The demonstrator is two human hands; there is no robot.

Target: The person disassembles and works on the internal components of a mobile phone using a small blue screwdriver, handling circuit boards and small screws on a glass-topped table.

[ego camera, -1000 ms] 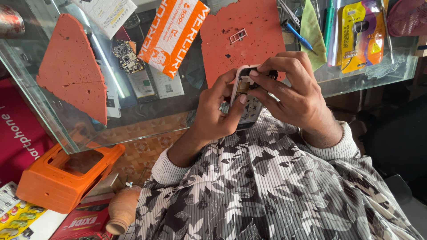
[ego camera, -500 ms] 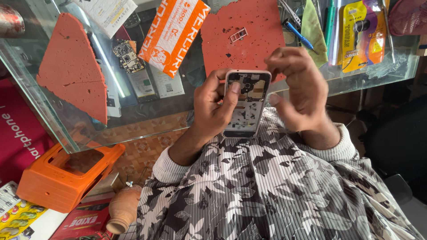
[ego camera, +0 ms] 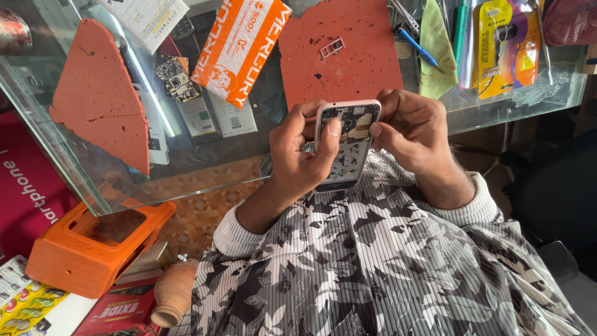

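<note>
My left hand (ego camera: 303, 155) grips the opened phone (ego camera: 344, 144) from its left edge, thumb laid across its bare insides. My right hand (ego camera: 415, 134) pinches the phone's upper right corner, fingertips closed on it. I hold the phone near my chest, just at the near edge of the glass worktop (ego camera: 205, 162). Beyond it on the glass lies a square orange mat (ego camera: 354, 62); a wedge-shaped orange mat (ego camera: 102, 99) sits far left, with an orange and white packet (ego camera: 239, 46) between them. An orange box (ego camera: 87, 246) stands lower left.
</note>
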